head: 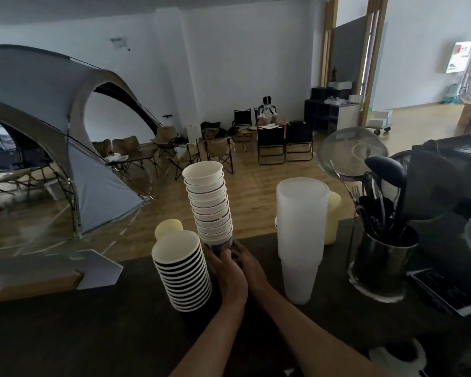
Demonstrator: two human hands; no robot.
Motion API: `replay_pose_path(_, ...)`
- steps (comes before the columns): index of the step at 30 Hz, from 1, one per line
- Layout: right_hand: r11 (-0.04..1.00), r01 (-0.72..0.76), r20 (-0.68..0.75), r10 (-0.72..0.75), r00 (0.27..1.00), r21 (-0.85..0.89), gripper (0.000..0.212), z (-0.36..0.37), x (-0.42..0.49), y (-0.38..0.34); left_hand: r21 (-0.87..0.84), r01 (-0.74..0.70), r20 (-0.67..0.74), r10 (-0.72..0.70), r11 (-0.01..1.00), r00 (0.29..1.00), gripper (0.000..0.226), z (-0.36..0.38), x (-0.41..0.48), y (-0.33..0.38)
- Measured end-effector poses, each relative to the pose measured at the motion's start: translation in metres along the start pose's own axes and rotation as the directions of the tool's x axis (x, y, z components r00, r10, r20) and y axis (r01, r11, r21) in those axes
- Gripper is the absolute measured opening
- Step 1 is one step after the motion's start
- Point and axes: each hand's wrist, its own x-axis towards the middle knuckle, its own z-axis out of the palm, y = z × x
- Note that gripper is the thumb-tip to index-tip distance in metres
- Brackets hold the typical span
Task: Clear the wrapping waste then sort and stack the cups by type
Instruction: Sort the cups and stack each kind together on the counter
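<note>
Hands (230, 272) around cup stack (208, 202), base hidden

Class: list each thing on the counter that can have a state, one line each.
Tall paper cup stack: leaning, held at its base.
Left hand: gripping that base.
Right hand: gripping that base.
Short paper cup stack: standing, not held.
Plastic cup stack: upright, untouched.
Utensil pot: full.

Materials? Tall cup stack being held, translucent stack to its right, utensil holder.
Tall cup stack: likely paper; matte off-white insides, rolled rims, printed band on the lowest cup.
Translucent stack: probably plastic, frosted finish; light passes through the walls.
Utensil holder: looks like polished metal with a dark reflective wall, though the dim light leaves it open.
</note>
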Motion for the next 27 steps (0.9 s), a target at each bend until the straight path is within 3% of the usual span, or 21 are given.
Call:
replay_pose_path(5,0.997,0.039,0.024,-0.038,0.999,-0.063,0.041,0.001,0.011,0.001,-0.03,0.004,-0.012,-0.005,1.0,1.0,0.091,0.005,0.016,-0.007)
replay_pose_path(11,0.998,-0.032,0.037,0.03,0.999,0.054,0.038,0.005,0.009,0.002,0.003,0.04,-0.021,-0.04,0.999,0.999,0.079,0.005,0.018,-0.005)
replay_pose_path(14,0.977,-0.146,-0.079,0.16,0.984,0.158,0.042,0.002,-0.01,0.005,0.048,0.183,-0.014,-0.183,0.982,0.983,0.081,0.001,0.011,-0.014)
replay_pose_path(16,0.979,-0.164,-0.153,0.181,0.971,0.121,0.041,-0.004,-0.027,0.008,0.125,0.207,0.077,-0.218,0.97,0.973,0.066,-0.007,-0.007,-0.005)
replay_pose_path(19,0.99,-0.138,-0.198,0.134,0.971,-0.006,0.033,-0.017,-0.06,0.013,0.233,0.091,0.253,-0.151,0.968,0.956,0.045,-0.025,-0.029,0.002)
replay_pose_path(24,0.977,-0.147,-0.337,0.087,0.938,-0.157,0.022,-0.041,-0.13,0.016,0.229,-0.06,0.44,-0.048,0.972,0.897,0.038,-0.045,-0.046,-0.006)
replay_pose_path(27,0.921,-0.217,-0.475,0.04,0.879,-0.324,0.014,-0.064,-0.161,0.022,0.324,-0.249,0.566,0.024,0.913,0.824,0.035,-0.047,-0.053,-0.014)
